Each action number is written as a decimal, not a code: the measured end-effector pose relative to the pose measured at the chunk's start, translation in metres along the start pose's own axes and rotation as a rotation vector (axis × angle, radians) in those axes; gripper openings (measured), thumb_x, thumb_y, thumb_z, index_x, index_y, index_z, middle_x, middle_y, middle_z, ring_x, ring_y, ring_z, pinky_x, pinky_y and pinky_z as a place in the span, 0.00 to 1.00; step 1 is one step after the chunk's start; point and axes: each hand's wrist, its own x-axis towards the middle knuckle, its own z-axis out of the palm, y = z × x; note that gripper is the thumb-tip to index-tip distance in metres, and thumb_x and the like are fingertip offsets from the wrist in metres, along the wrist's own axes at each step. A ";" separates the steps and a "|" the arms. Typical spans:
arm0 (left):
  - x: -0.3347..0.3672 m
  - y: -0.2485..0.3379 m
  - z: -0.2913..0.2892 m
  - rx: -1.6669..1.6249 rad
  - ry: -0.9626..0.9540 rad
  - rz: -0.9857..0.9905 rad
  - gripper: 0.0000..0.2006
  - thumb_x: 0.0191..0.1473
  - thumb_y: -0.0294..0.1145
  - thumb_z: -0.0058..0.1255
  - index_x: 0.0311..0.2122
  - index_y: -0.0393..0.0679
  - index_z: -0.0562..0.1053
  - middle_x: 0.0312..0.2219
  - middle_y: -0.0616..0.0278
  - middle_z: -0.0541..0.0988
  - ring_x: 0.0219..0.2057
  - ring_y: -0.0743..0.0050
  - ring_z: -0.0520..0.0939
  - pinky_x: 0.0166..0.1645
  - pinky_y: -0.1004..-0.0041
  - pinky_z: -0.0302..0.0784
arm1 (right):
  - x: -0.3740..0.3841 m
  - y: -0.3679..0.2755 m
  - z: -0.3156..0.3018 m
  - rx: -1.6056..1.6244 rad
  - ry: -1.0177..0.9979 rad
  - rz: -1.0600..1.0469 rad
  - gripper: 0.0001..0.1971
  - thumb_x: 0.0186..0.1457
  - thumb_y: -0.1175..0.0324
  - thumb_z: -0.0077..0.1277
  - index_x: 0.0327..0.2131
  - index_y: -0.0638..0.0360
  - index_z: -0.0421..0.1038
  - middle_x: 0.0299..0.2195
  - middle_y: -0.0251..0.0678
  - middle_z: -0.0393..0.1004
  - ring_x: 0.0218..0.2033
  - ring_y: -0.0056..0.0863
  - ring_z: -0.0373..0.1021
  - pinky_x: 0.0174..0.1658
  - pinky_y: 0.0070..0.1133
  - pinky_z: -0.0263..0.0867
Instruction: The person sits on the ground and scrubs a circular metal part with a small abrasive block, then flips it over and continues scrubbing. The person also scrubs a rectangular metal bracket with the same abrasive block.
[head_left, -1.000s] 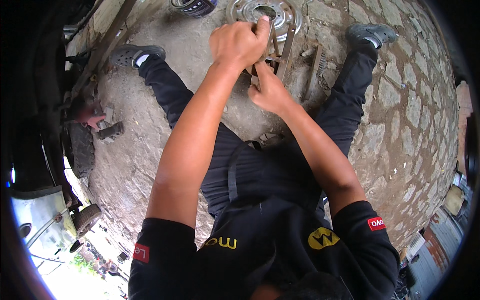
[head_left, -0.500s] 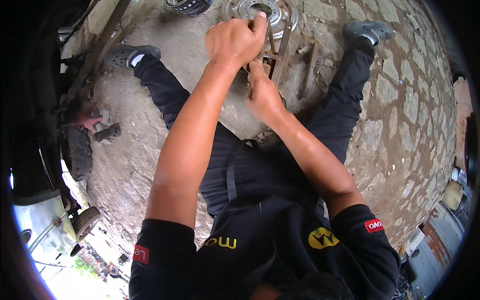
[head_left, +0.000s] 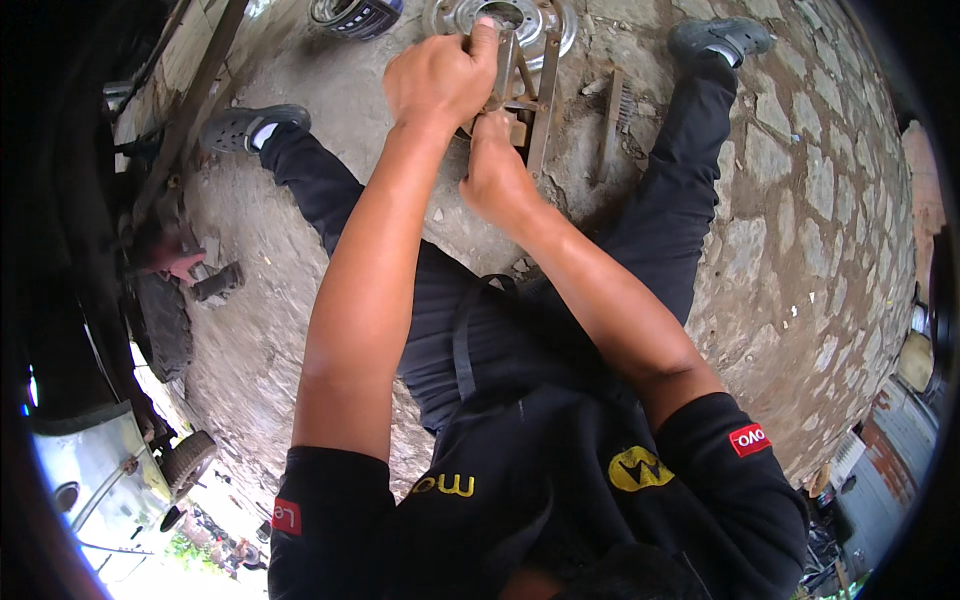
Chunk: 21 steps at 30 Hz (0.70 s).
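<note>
At the far end of my reach, my left hand point(head_left: 438, 80) is closed in a fist with its thumb pointing up, against the near-left side of a rusty metal frame point(head_left: 545, 95). The frame is made of flat bars with crosspieces. Just below, my right hand point(head_left: 498, 175) is closed with its fingertips at the frame's lower left part; what they pinch is hidden. A round silver wheel rim point(head_left: 566, 35) lies under and behind the frame. On the ground to the right of it rests a wire brush point(head_left: 608, 125) with a wooden handle.
A dark bucket point(head_left: 360, 18) stands at the far left. My legs are spread on either side, with a grey clog point(head_left: 722, 40) on the right foot. Stones point(head_left: 745, 250) pave the right side. A dark tyre point(head_left: 162, 325) and vehicle parts line the left.
The whole view has shifted slightly, so things sit further left. My right hand has moved a little left along the frame, its fingers more curled. My left hand keeps its grip.
</note>
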 end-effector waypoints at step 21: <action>-0.001 -0.001 0.001 -0.024 0.011 0.028 0.33 0.63 0.60 0.31 0.28 0.46 0.83 0.27 0.47 0.83 0.34 0.39 0.83 0.41 0.52 0.77 | -0.018 0.043 -0.012 -0.090 -0.079 -0.097 0.48 0.42 0.82 0.56 0.66 0.79 0.39 0.66 0.70 0.45 0.70 0.61 0.42 0.72 0.37 0.44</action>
